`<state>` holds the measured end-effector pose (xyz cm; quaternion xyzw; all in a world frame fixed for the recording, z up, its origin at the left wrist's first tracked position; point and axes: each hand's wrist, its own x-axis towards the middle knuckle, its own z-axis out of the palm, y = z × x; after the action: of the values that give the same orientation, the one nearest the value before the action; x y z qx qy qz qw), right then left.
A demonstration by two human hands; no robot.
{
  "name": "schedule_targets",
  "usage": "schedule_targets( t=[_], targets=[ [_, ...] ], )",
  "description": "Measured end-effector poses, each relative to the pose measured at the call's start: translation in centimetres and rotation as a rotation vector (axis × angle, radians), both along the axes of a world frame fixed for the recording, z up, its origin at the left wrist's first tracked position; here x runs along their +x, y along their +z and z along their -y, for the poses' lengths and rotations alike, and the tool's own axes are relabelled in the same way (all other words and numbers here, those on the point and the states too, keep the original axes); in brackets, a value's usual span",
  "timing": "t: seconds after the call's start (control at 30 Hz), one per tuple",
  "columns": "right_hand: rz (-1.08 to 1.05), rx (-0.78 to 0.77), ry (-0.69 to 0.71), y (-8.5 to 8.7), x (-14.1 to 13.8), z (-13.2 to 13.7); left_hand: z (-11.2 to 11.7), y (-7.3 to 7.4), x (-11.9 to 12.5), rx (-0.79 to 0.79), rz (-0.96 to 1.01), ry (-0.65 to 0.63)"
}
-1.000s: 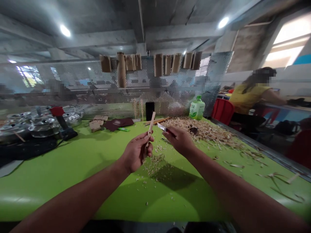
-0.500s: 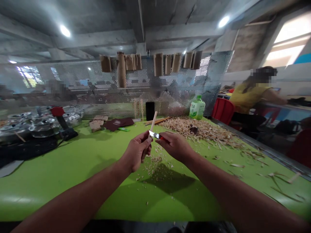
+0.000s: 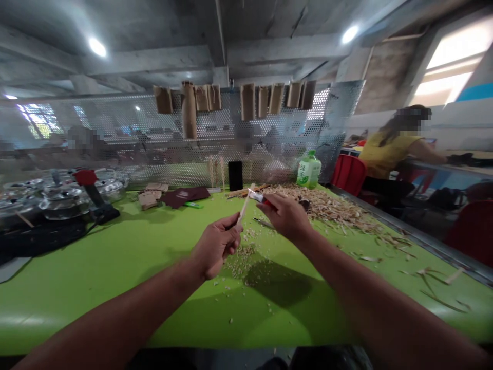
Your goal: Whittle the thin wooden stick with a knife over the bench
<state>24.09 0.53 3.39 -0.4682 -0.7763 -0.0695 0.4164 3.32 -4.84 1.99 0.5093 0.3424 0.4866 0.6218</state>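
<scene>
My left hand (image 3: 220, 240) is closed around the lower end of a thin pale wooden stick (image 3: 244, 207), which slants up and away to the right. In my right hand (image 3: 287, 216) is a knife (image 3: 257, 196) with a short bright blade and a red part at the handle. The blade lies against the stick near its far end. Most of the handle is hidden by my fingers. Small wood chips (image 3: 246, 254) are scattered on the green tabletop (image 3: 127, 288) below my hands.
A heap of shavings (image 3: 339, 208) covers the back right, beside a green-labelled bottle (image 3: 308, 169). A dark phone (image 3: 235, 176) stands against the perforated screen (image 3: 165, 159). Sandpaper-like brown sheets (image 3: 185, 197), a power tool (image 3: 96, 192) and metal pots (image 3: 57, 198) lie left. A person (image 3: 389, 149) sits at right.
My right hand has moved the knife up and away, from beside my left fingers to near the stick's far end. The stick has tilted further right. The whole view has shifted slightly.
</scene>
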Motion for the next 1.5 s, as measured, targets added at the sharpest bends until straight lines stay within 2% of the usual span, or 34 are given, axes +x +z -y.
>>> schedule_targets(
  t=[0.1, 0.13, 0.2, 0.27, 0.4, 0.47, 0.53, 0.7, 0.97, 1.2, 1.3, 1.37, 1.43, 1.5],
  targets=[
    [-0.343, -0.001, -0.243, 1.3, 4.2, -2.5, 0.2, -0.4, 0.3, 0.003, -0.03, -0.039],
    [-0.417, 0.04, -0.327, 1.6, 5.5, -3.1, 0.2, -0.5, 0.3, 0.008, -0.025, -0.04],
    [-0.503, 0.113, -0.372, 1.7, 6.8, -3.8, -0.1, -0.6, 0.3, 0.012, -0.001, -0.006],
    [-0.468, 0.12, -0.28, 1.3, 6.1, -3.5, -0.5, -0.5, 0.1, 0.019, 0.017, 0.049],
    [-0.184, 0.011, 0.089, -0.5, 1.5, -1.3, -1.4, -0.7, -0.3, 0.052, 0.035, 0.081],
    [-0.079, -0.033, 0.213, -1.1, -0.4, -0.2, -1.6, -0.9, -0.4, 0.057, 0.034, 0.089],
    [-0.017, -0.058, 0.264, -1.4, -1.4, 0.6, -1.7, -0.9, -0.3, 0.055, 0.037, 0.1],
    [0.08, -0.077, 0.279, -1.7, -2.0, 1.1, -1.4, -0.6, 0.0, 0.048, 0.071, 0.082],
    [0.136, -0.073, 0.192, -1.6, -2.3, 1.5, -1.2, -0.2, -0.4, 0.046, 0.04, 0.028],
    [0.173, 0.002, 0.131, -1.2, -2.2, 1.4, -0.5, 0.4, -0.3, 0.051, 0.015, -0.02],
    [0.015, 0.006, 0.041, -0.3, 0.2, -0.5, 0.4, 0.1, -0.1, 0.016, -0.051, -0.036],
    [-0.203, -0.036, -0.124, 0.5, 2.8, -2.3, 0.8, -0.3, 0.3, -0.022, -0.109, -0.081],
    [-0.354, -0.029, -0.277, 1.0, 5.1, -3.6, 0.8, -0.6, 0.6, -0.035, -0.071, -0.141],
    [-0.409, -0.001, -0.313, 1.0, 6.0, -4.1, 0.2, -0.8, 0.7, -0.048, 0.021, -0.112]
  ],
)
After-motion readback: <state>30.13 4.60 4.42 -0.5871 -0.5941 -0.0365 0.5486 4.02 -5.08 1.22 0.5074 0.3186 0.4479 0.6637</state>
